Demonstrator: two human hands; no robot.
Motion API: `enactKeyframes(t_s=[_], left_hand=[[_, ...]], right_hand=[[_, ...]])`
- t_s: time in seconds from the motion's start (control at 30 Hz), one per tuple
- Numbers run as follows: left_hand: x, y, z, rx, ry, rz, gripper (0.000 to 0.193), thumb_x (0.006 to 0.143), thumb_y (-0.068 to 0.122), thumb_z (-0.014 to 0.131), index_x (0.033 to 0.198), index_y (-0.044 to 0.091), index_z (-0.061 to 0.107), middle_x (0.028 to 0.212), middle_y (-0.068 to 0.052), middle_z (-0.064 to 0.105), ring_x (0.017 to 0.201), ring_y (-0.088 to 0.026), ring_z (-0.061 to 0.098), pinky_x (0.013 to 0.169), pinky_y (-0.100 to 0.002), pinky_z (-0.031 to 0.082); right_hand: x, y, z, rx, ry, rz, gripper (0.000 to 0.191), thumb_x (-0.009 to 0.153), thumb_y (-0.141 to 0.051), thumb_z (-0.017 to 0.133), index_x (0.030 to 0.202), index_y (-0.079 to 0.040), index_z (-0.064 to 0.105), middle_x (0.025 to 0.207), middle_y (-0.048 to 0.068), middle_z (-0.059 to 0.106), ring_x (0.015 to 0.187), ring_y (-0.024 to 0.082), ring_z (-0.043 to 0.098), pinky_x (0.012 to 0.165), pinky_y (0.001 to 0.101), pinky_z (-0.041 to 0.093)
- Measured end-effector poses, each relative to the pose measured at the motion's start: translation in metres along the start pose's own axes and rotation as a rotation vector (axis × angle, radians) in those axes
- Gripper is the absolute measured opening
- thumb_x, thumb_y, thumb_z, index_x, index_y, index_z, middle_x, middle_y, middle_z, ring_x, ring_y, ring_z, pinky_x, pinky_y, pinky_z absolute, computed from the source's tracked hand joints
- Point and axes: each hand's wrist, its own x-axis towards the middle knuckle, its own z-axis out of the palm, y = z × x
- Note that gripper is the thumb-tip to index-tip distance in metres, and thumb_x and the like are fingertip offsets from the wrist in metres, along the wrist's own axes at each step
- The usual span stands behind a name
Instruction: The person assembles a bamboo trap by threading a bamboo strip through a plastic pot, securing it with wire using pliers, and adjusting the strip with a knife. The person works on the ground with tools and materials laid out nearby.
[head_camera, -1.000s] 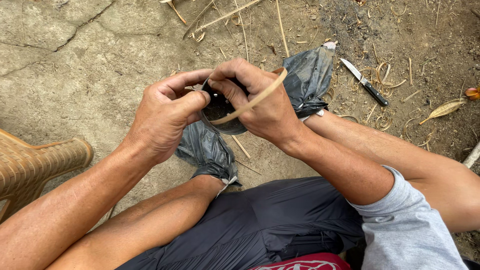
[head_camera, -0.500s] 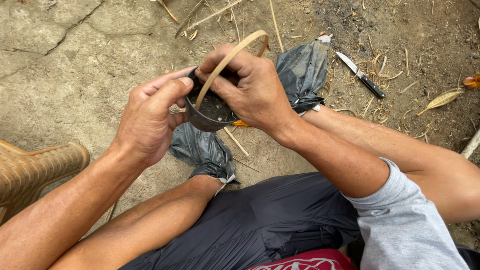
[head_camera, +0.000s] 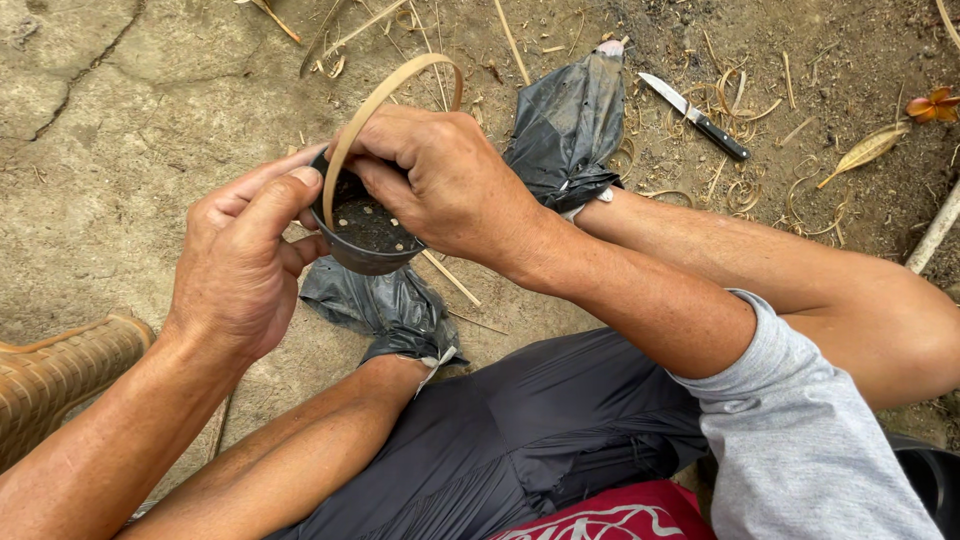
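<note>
"What can't be seen here?"

"The right hand lies over the far side of the small black pot, so that part of the rim is hidden. The bent strip goes in under the same hand, and its end is lost there."

"And the feet?"

"Both are wrapped in dark plastic bags, so the feet are hidden."

"What gets cut off?"

"The woven basket runs off the left edge. The pale stick leaves the right edge. The person's body is cut off at the bottom."

"Anything too small?"

"The curly shavings near the knife are too tiny to count."
</note>
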Motion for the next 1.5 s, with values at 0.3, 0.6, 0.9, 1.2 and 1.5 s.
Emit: enactKeyframes(t_s=[0.3, 0.6, 0.9, 1.2, 1.5], left_hand=[[0.000, 0.001, -0.002, 0.111, 0.053, 0.008, 0.034, 0.104, 0.015, 0.057, 0.130, -0.002, 0.070, 0.094, 0.001, 0.061, 0.083, -0.006, 0.054, 0.076, -0.029, 0.055], [-0.001, 0.003, -0.001, 0.139, 0.075, 0.003, 0.034, 0.104, 0.016, 0.058, 0.129, -0.002, 0.070, 0.089, 0.002, 0.059, 0.079, -0.007, 0.052, 0.074, -0.028, 0.054], [-0.001, 0.004, 0.000, 0.158, 0.070, -0.001, 0.033, 0.104, 0.018, 0.057, 0.129, 0.000, 0.071, 0.089, 0.003, 0.060, 0.080, -0.006, 0.053, 0.074, -0.027, 0.054], [0.000, 0.002, 0.001, 0.183, 0.085, -0.035, 0.033, 0.104, 0.019, 0.059, 0.128, -0.001, 0.072, 0.088, 0.001, 0.059, 0.079, -0.007, 0.055, 0.071, -0.027, 0.053], [0.002, -0.001, 0.001, 0.161, 0.072, -0.028, 0.035, 0.103, 0.017, 0.060, 0.131, -0.002, 0.071, 0.088, 0.000, 0.063, 0.076, -0.007, 0.058, 0.073, -0.028, 0.059]], right_hand=[[0.005, 0.008, 0.008, -0.084, -0.055, -0.038, 0.021, 0.095, -0.001, 0.067, 0.116, -0.005, 0.070, 0.105, 0.013, 0.071, 0.099, 0.030, 0.072, 0.084, 0.0399, 0.059], [0.009, 0.007, 0.009, -0.051, -0.098, 0.062, 0.019, 0.096, -0.005, 0.068, 0.115, -0.005, 0.072, 0.097, 0.012, 0.075, 0.088, 0.025, 0.077, 0.073, 0.0355, 0.062], [0.012, 0.010, 0.010, -0.019, -0.132, 0.119, 0.021, 0.094, -0.003, 0.065, 0.114, -0.006, 0.073, 0.088, 0.011, 0.079, 0.076, 0.022, 0.080, 0.064, 0.0333, 0.062], [0.015, 0.018, 0.009, -0.124, -0.147, 0.075, 0.015, 0.089, -0.005, 0.070, 0.103, -0.003, 0.075, 0.082, 0.016, 0.075, 0.073, 0.029, 0.077, 0.062, 0.0393, 0.060], [0.016, 0.021, 0.009, -0.117, -0.155, 0.012, 0.014, 0.089, -0.008, 0.072, 0.101, -0.003, 0.076, 0.080, 0.016, 0.075, 0.071, 0.030, 0.076, 0.061, 0.0390, 0.060]])
